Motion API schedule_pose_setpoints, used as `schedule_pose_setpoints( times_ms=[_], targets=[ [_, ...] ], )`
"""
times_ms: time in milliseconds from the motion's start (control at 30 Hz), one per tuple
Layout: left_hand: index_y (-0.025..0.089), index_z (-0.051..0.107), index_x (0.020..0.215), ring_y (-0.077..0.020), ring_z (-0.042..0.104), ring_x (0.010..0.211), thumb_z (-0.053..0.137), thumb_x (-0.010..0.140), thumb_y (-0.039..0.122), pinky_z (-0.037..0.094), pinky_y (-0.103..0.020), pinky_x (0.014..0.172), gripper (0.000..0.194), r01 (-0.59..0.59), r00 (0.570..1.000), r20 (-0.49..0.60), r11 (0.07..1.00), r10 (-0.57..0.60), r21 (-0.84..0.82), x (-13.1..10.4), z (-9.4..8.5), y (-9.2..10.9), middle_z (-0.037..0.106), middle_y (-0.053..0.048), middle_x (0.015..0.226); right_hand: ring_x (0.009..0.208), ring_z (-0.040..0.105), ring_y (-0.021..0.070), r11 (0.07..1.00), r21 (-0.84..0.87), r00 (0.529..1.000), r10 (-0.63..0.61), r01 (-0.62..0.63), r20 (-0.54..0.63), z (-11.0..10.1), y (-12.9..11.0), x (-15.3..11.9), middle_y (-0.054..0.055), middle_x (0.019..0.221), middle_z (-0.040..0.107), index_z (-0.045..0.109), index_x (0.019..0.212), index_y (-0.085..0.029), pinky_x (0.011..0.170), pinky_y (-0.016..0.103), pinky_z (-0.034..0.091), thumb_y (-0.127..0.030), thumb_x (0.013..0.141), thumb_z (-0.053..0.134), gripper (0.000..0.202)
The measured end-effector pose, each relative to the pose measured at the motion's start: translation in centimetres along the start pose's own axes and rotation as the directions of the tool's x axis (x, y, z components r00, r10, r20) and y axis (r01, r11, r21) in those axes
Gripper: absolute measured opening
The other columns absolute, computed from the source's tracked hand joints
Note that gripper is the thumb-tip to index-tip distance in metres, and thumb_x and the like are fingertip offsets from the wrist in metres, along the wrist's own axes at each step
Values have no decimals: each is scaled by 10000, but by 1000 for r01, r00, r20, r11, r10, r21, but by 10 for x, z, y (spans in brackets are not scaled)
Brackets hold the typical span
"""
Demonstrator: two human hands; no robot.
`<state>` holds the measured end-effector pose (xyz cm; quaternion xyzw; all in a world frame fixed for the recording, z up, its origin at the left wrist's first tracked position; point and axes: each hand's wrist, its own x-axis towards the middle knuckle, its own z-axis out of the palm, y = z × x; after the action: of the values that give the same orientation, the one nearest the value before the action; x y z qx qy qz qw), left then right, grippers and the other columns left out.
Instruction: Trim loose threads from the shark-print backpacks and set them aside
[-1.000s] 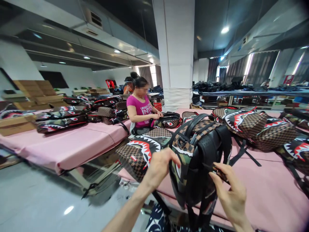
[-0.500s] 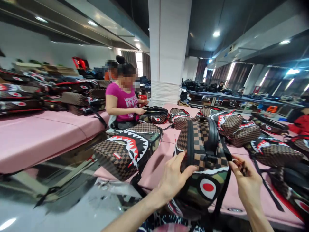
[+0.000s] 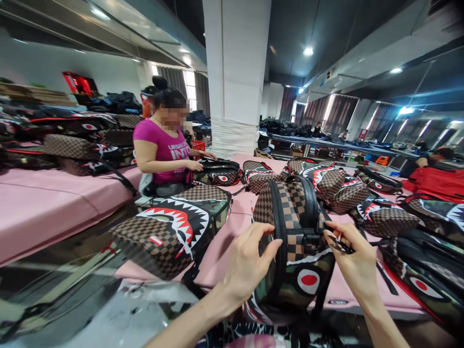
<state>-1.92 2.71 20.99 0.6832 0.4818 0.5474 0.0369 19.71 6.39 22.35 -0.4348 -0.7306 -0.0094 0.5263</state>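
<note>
Currently, brown-checked, camouflage-sided fabric backpack (image 3: 295, 215) stands between the hands, at near edge of pink-covered table (image 3: 217, 247). Left hand (image 3: 243, 261) half-curled against its black zipper (image 3: 278, 212), grip unclear; right hand (image 3: 357, 261) pinches small dark shiny object (image 3: 340, 245), identity unclear. Advised: steady the backpack, angle that object off the fabric.

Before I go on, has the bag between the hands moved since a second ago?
Yes. Against the table, the bag has turned: its eye patch has swung from facing leftward round to the near side.
</note>
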Motion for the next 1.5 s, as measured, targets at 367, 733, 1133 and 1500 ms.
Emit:
schedule_pose_setpoints(
  times_ms=[367, 733, 1133, 1500],
  targets=[
    [190, 598, 878, -151, 575, 831, 426, 865, 199, 448, -285, 749, 173, -60, 992, 102, 990, 73, -124, 39, 8, 22, 649, -32, 879, 738, 618, 169, 980, -200, 994, 41, -20, 102, -12, -13, 19, 12, 835, 656, 619, 856, -238, 601, 254, 437, -201, 749, 520, 150],
    [83, 606, 928, -134, 633, 744, 505, 830, 209, 481, -257, 732, 189, 687, 715, 681, 340, -159, -642, 94, 23, 58, 664, -103, 831, 660, 593, 152, 990, -136, 997, 53, -46, 51, -12, 2, 19, 4, 759, 648, 576, 795, -211, 600, 241, 407, -263, 812, 474, 116],
    [76, 587, 738, -47, 430, 387, 479, 834, 261, 332, -168, 432, 234, 754, 589, 781, 487, -207, -440, 118, 4, 45, 476, 25, 482, 582, 537, 159, 933, -352, 997, 58, -75, -58, 7, 40, 85, 40, 645, 616, 588, 715, -193, 527, 250, 264, -399, 840, 458, 274],
    [145, 425, 457, -48, 262, 407, 486, 785, 456, 166, -201, 417, 456, 23, 808, 588, 996, 34, -89, 153, -11, 21, 314, 57, 435, 647, 593, 154, 997, -28, 998, -69, 69, 4, -26, 15, 8, 9, 718, 640, 581, 763, -213, 600, 245, 421, -233, 808, 491, 102]
  ],
)
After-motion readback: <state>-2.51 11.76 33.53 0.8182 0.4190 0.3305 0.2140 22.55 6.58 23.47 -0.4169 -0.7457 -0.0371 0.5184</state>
